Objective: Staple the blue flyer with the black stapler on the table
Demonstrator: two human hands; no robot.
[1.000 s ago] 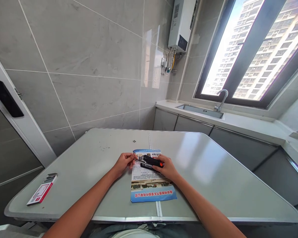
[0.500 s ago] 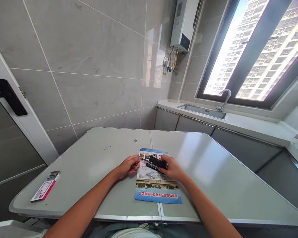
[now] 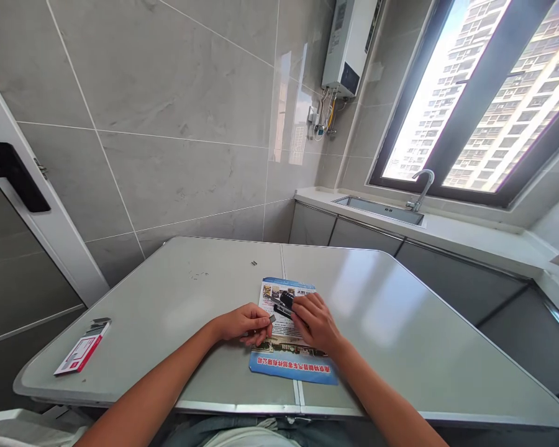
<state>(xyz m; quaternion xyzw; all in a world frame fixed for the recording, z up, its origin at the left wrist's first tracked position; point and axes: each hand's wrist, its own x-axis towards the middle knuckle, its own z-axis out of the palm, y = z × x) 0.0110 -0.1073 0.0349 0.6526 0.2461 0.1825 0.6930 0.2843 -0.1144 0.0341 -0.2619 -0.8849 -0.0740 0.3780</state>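
My left hand (image 3: 249,325) pinches a short grey strip of staples (image 3: 272,318) between thumb and fingertips, just left of a black stapler (image 3: 287,298). Its top is swung up from the base, and a metal part shows between them. My right hand (image 3: 317,321) is wrapped over the stapler's right end, which its fingers hide. Beneath both lies a printed leaflet (image 3: 291,370) with blue borders, flat on the table. The left hand's lower fingers overlap the leaflet's left edge.
The pale table (image 3: 386,372) carries a red and white packet (image 3: 84,351) at its left, small dark bits (image 3: 198,274), and a little metal piece (image 3: 254,263) farther back. Beyond are a tiled wall, a counter with a sink (image 3: 379,208), and a window. A door stands at left.
My left hand has moved right and nearer to me, and the staple strip now shows in its fingers. My right hand has turned more over the stapler.
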